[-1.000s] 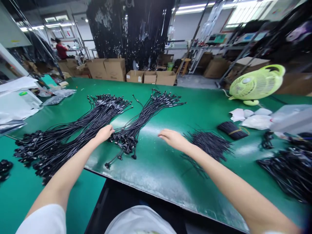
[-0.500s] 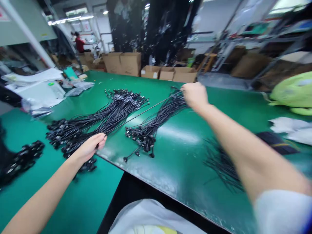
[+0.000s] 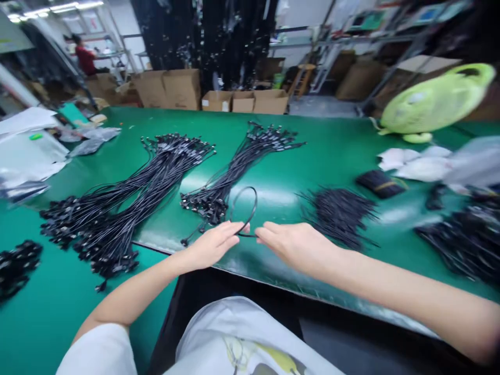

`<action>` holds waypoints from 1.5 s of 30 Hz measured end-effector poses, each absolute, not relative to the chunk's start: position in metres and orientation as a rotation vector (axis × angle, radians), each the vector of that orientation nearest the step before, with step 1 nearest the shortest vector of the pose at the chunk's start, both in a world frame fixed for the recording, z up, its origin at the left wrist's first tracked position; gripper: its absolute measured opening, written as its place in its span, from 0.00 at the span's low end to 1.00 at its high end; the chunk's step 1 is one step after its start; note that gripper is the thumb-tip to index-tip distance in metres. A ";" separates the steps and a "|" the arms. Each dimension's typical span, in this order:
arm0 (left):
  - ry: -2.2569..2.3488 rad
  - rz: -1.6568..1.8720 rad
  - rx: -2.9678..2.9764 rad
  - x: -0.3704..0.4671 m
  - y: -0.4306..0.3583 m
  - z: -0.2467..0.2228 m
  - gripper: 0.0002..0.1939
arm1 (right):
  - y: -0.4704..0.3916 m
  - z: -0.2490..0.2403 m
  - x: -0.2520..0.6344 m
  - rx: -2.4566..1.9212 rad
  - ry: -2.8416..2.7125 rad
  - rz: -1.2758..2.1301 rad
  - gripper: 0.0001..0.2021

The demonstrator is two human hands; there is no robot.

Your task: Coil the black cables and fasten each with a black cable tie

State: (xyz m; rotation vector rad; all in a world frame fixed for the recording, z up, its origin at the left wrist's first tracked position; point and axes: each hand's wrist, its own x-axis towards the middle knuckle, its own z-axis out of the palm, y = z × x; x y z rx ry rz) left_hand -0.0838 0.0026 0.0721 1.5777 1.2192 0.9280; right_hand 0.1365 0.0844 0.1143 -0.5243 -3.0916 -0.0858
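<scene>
A thin black cable (image 3: 255,200) curves into a loop above the front of the green table. My left hand (image 3: 216,242) pinches it on the left side of the loop, and my right hand (image 3: 287,242) grips its other end, fingertips close together. Just behind my left hand lies a small bundle of black cables (image 3: 234,172), connectors at both ends. Further left rests a larger bundle of the same cables (image 3: 156,179). Right of my right hand is a heap of short black strips (image 3: 339,213), whose kind I cannot make out.
The green table (image 3: 273,271) has its front edge near my body. On its right are a banded black bundle (image 3: 380,183), white packets (image 3: 422,164), a yellow-green bag (image 3: 435,101) and more black pieces (image 3: 464,234). Cardboard boxes (image 3: 183,88) stand behind; a person (image 3: 85,56) sits far off.
Both hands have come together near the front edge; the cable, stretched straight between them before, is now looped. The view has turned to the right.
</scene>
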 end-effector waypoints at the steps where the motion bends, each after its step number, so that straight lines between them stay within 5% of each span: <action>1: 1.201 0.835 1.597 -0.074 0.002 0.074 0.18 | 0.084 0.120 0.138 -0.558 -3.044 -0.113 0.13; 6: 0.927 0.759 1.119 -0.070 -0.010 0.085 0.16 | 0.127 0.128 0.177 -0.704 -2.894 -0.017 0.16; 12: 0.616 1.418 0.447 -0.106 -0.035 0.105 0.10 | 0.157 0.080 0.228 -0.666 -2.595 0.381 0.15; 21: 0.967 1.576 0.739 -0.078 -0.015 0.091 0.15 | 0.084 0.071 0.199 -0.291 -2.752 -0.048 0.16; 27: 1.122 0.926 1.456 -0.034 -0.017 0.068 0.14 | 0.073 0.091 0.170 -0.303 -2.619 0.534 0.14; 36: 0.820 1.293 0.593 -0.005 -0.005 0.047 0.21 | 0.064 0.032 0.131 -0.938 -1.601 1.355 0.17; 41: 0.739 1.399 0.403 0.010 -0.005 0.037 0.23 | 0.057 0.036 0.131 -0.706 -1.011 1.947 0.17; 45: 0.805 1.273 0.601 0.007 -0.013 0.036 0.23 | 0.053 0.048 0.136 -0.572 -0.827 2.104 0.14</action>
